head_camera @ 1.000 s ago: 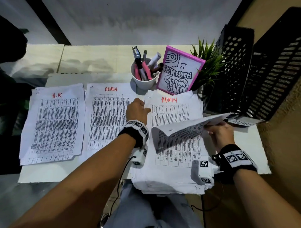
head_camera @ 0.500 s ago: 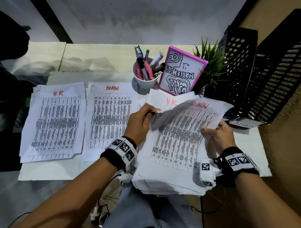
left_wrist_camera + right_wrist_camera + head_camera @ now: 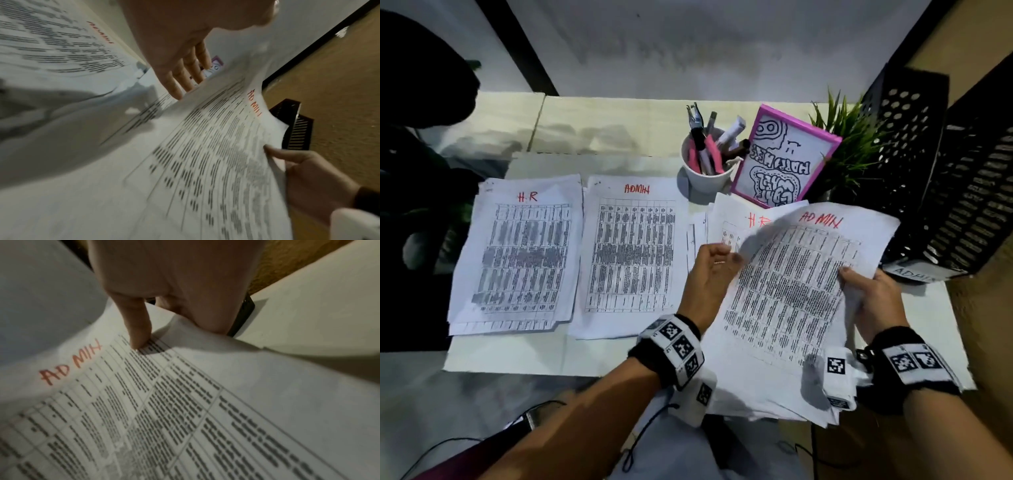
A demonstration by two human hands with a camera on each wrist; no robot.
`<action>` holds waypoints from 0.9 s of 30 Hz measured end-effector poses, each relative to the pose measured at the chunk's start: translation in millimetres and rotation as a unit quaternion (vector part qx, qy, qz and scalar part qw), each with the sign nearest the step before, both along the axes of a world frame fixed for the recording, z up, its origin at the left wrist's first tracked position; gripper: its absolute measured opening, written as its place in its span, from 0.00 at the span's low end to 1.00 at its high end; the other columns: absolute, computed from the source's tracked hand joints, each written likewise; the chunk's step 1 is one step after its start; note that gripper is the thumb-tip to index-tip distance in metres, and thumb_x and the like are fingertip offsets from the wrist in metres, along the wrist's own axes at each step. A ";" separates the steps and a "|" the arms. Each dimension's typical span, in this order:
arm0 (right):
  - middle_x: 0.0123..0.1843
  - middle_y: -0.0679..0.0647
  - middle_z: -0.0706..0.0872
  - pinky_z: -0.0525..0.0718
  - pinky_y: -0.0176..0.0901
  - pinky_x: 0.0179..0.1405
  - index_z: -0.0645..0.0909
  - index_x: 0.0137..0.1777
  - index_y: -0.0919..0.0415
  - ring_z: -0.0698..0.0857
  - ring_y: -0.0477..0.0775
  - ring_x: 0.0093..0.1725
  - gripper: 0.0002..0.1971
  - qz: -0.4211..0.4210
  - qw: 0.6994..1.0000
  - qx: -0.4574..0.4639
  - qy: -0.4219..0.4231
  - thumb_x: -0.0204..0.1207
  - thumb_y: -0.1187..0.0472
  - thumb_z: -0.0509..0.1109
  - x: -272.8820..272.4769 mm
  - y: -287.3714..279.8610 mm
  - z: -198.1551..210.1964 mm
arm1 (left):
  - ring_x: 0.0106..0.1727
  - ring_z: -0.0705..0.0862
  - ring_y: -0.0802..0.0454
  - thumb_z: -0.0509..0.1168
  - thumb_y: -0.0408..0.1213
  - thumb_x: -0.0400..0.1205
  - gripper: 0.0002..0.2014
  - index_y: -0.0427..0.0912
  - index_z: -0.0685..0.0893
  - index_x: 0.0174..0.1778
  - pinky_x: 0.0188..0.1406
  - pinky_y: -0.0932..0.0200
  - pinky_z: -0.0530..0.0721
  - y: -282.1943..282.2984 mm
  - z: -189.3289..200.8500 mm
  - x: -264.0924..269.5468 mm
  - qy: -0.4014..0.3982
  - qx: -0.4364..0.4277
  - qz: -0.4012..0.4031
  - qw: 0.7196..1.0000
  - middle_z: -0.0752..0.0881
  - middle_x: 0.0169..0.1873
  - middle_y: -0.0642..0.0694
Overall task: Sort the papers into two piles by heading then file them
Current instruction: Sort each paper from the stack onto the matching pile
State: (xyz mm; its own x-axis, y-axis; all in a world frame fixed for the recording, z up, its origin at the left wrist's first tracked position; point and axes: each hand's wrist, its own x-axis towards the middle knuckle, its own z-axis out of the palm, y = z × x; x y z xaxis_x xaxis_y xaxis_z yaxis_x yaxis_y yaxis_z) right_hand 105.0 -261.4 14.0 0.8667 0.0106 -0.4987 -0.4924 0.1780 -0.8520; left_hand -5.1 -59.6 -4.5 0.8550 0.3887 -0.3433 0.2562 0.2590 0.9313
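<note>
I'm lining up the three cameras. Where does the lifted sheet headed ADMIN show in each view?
Head: the lifted ADMIN sheet is right of centre, between the left hand and the right hand.
Left wrist: it curves across the lower right, heading sideways.
Right wrist: it fills the lower frame, heading at the left.
Shared landmark: the red heading.

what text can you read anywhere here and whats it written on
"H.R" in red: top sheet of the left pile.
"ADMIN" in red: top sheet of the middle pile.
"ADMIN" in red: lifted sheet, held by the right hand.
"H.R" in red, partly covered: sheet beneath.
"ADMI...", cut off: label on the black tray.
Framed picture: upside-down lettering, unreadable.
Printed tables: too small.
</note>
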 end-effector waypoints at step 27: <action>0.46 0.58 0.81 0.75 0.45 0.42 0.77 0.52 0.66 0.80 0.59 0.45 0.28 0.202 0.819 -0.537 -0.022 0.59 0.52 0.86 23.4 15.2 -48.3 | 0.46 0.84 0.40 0.64 0.34 0.82 0.12 0.33 0.79 0.60 0.47 0.48 0.85 205.4 -35.6 -55.3 0.261 0.299 0.176 0.901 0.84 0.48 0.36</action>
State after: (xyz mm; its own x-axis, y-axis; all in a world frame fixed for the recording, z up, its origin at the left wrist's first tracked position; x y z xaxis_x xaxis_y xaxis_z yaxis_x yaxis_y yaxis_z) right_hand 128.4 -246.2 -34.3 0.9184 -0.1238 -0.3757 -0.2906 -0.8555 -0.4286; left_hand -60.4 145.8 -40.1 0.4253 0.8528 -0.3030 0.7001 -0.0978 0.7073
